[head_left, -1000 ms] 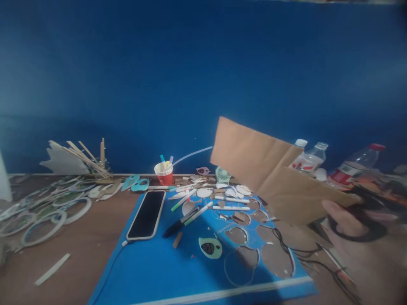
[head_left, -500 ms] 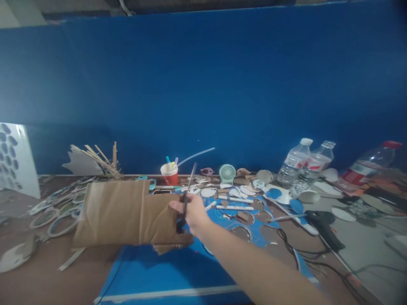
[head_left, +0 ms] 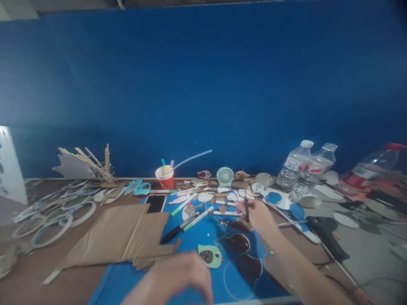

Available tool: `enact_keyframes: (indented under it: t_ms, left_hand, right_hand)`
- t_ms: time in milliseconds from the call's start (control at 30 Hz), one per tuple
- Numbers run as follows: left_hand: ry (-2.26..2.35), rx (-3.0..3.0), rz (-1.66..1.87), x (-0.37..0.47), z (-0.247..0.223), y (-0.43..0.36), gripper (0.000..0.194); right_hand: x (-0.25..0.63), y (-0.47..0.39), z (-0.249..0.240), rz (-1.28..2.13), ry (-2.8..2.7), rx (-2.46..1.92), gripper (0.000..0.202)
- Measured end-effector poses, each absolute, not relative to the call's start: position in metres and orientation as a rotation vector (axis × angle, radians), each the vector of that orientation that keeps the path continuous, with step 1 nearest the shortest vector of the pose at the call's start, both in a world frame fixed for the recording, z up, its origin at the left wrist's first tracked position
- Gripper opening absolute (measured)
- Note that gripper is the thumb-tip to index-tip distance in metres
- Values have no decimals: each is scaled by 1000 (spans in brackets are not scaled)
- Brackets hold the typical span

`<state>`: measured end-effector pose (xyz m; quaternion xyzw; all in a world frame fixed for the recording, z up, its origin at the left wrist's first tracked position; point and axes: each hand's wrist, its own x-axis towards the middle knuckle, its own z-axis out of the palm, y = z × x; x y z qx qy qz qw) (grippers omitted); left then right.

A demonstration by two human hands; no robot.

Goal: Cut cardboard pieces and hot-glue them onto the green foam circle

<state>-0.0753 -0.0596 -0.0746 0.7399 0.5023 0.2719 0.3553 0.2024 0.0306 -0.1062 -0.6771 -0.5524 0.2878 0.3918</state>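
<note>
My right hand is over the scraps right of centre, its fingers closed around a thin dark pen-like thing. My left hand is low in the view, blurred by motion, so its fingers are unclear. Just beyond it, a pale green paper bird with a dark wing and red beak lies on the blue sheet. A cut piece of brown cardboard lies flat to the left. Beside its right edge are a black-handled bladed tool and a green-tipped marker.
Behind the cardboard lies a phone. Along the wall stand a red-and-white cup and a small fan. To the right are plastic bottles and a black glue gun. Paper rings pile up at left.
The cardboard has come down flat onto the table and my right hand has left it, moving right. The bladed tool now lies beside the cardboard. My left hand has come into view.
</note>
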Motion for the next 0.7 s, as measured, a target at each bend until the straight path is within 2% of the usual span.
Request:
enact_keyframes:
  t_ms: [67,133,200,300,433,700]
  left_hand:
    - [1229,1969,646,-56,-64,-20,15]
    - [1268,2079,539,-39,-65,19,22]
    - [1389,2205,491,-24,-75,51,24]
    - [1384,2375,460,-5,-93,83,26]
    - [1367,2480,417,21,-105,110,28]
    - [1435,2540,310,48,-118,144,17]
  right_hand:
    - [222,21,-115,593,-1448,-1817,26]
    - [228,15,-125,476,-1498,-1873,20]
    - [224,14,-134,389,-1555,-1893,11]
    - [217,14,-145,312,-1631,-1884,12]
    - [214,14,-150,293,-1670,-1855,11]
    - [216,19,-153,449,-1565,-1757,6]
